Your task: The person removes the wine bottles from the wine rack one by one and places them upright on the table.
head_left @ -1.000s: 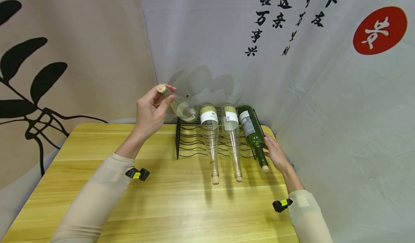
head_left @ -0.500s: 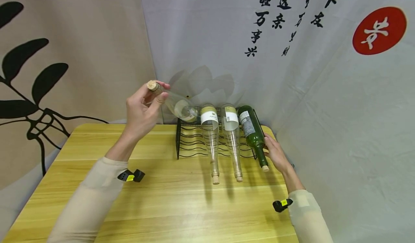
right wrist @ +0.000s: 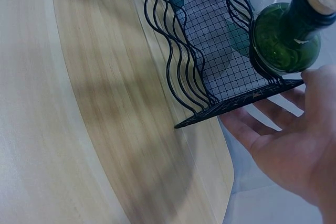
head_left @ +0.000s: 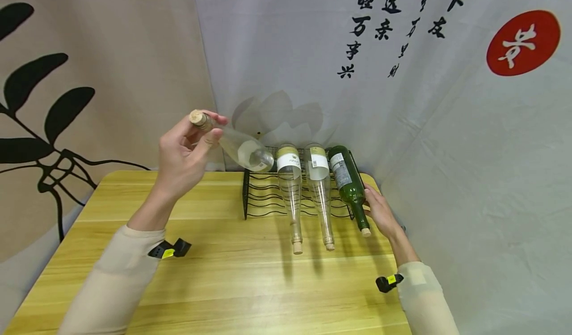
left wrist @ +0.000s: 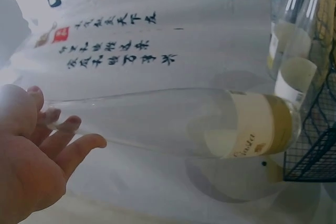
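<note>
My left hand [head_left: 180, 156] holds a clear glass bottle [head_left: 243, 149] by its neck, the cork [head_left: 196, 117] poking out above the fingers. Tilted, the bottle has its base over the left end of a black wire wine rack [head_left: 245, 196]. In the left wrist view its cream and gold label [left wrist: 257, 124] shows near the base. At the rack's right end, my right hand [head_left: 380, 210] has its fingers along the outside of the side panel [right wrist: 241, 103], close to a corked green bottle [head_left: 350, 186].
Two more clear corked bottles [head_left: 290, 191] [head_left: 318, 186] lie in the rack, necks toward the front. The rack stands on a wooden table [head_left: 268, 290] near its back edge. Behind hangs a cloth backdrop [head_left: 286, 52] with printed writing.
My left hand has moved left with the clear bottle, drawing its neck away from the rack and tilting it flatter. My right hand and the bottles in the rack have stayed in place.
</note>
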A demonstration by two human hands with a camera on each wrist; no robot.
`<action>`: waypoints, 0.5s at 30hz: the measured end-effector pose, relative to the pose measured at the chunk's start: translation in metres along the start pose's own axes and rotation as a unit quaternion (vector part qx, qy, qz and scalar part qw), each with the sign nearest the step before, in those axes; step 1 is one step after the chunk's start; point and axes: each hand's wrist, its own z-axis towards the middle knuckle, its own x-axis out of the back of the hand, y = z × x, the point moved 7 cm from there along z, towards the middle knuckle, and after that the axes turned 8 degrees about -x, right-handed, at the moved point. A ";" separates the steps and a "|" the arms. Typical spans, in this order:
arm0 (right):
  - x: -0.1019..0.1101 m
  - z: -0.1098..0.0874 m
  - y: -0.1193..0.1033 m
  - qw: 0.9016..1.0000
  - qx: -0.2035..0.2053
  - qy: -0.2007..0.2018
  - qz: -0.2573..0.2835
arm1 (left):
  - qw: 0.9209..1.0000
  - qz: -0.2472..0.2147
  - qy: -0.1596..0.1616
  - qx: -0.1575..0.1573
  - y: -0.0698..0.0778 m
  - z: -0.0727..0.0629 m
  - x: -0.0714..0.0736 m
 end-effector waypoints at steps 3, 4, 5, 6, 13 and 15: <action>0.000 0.000 0.000 1.000 0.001 -0.001 0.002 | 1.000 -0.002 -0.005 -0.005 0.007 0.000 0.004; 0.000 0.000 0.000 1.000 0.001 -0.001 0.002 | 1.000 -0.005 -0.005 -0.006 0.009 0.000 0.005; 0.000 0.000 0.000 1.000 0.001 0.000 0.002 | 1.000 -0.006 -0.005 -0.007 0.011 0.000 0.006; 0.000 0.000 0.000 1.000 0.000 0.000 0.002 | 1.000 -0.006 -0.008 -0.010 0.013 0.000 0.007; 0.000 0.001 0.001 1.000 -0.003 0.001 -0.004 | 1.000 -0.022 -0.001 -0.009 0.025 -0.002 0.014; 0.000 0.001 0.000 1.000 -0.003 0.000 -0.002 | 1.000 -0.024 0.000 -0.009 0.028 -0.003 0.016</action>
